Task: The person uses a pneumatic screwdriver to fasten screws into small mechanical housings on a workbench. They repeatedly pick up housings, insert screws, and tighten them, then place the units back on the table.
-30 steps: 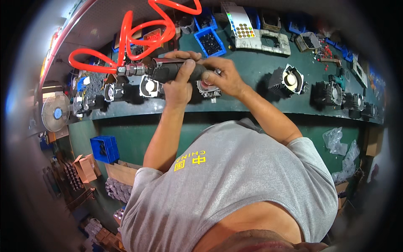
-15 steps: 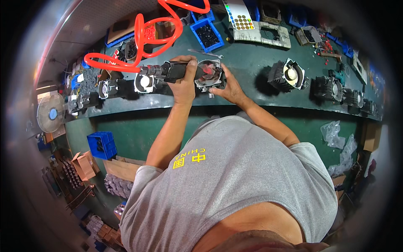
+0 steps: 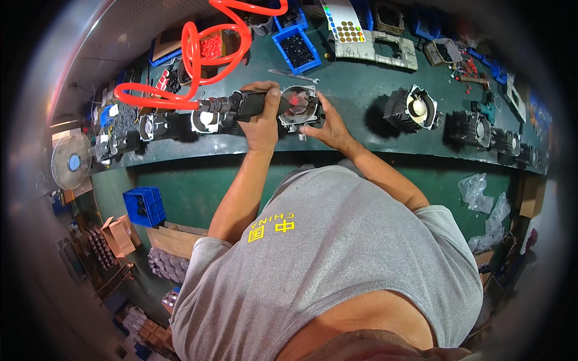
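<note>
My left hand [image 3: 263, 123] is wrapped around a black air tool [image 3: 245, 103] lying sideways, its red hose running off the left end. The tool's right end meets a finned metal housing [image 3: 305, 96] with a pale square rim; something reddish and blurred shows inside it. Thumb and fingers of my right hand [image 3: 331, 126] grip the right side and lower edge of this housing, steadying it on the green bench. The tool's tip is too dark to make out.
A coiled red hose [image 3: 188, 54] loops above the bench at left. Similar finned housings [image 3: 413, 109] stand along the bench on both sides. A wrench [image 3: 295, 76] lies behind my hands, near a blue bin [image 3: 297, 50] of small black parts. A fan [image 3: 72, 161] stands far left.
The air tool's hose end has shifted slightly left and down, and the red loops have swung left. Both hands keep nearly the same places and grips.
</note>
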Demonstrator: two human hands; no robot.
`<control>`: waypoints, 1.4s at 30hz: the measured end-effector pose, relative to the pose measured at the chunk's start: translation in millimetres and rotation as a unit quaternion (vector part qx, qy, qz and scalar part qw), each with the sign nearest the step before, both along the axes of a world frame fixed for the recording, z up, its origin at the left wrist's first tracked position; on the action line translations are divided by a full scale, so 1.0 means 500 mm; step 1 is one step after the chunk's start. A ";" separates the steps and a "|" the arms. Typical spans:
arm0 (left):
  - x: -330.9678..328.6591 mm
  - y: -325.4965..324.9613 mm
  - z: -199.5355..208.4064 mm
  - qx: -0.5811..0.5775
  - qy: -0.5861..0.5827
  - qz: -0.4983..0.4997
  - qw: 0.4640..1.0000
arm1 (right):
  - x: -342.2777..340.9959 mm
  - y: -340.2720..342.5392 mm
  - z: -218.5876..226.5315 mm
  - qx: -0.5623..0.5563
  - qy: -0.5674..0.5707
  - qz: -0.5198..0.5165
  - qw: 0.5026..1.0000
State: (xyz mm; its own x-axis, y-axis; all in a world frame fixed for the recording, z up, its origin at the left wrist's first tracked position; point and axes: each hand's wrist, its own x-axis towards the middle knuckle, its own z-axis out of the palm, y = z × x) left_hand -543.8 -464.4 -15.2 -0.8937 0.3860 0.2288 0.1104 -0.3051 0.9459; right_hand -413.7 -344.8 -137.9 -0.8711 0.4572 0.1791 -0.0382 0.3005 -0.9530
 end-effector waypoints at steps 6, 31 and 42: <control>0.023 0.017 0.026 -0.025 0.023 -0.047 0.998 | -0.001 0.011 0.019 -0.007 -0.050 0.027 0.998; 0.005 0.093 0.088 -0.179 -0.062 -0.298 0.936 | -0.001 0.010 0.003 -0.018 -0.060 0.027 0.998; 0.023 0.062 0.070 -0.179 -0.072 -0.205 0.960 | 0.011 -0.040 0.045 0.091 -0.107 0.125 0.982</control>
State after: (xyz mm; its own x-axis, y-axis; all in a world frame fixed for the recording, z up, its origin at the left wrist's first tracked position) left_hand -532.4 -433.5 19.9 -0.6627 0.7424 -0.0984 -0.0892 0.0522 0.9946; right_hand -408.1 -364.9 -115.2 -0.9788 0.2013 0.0383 0.0628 0.4730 -0.8788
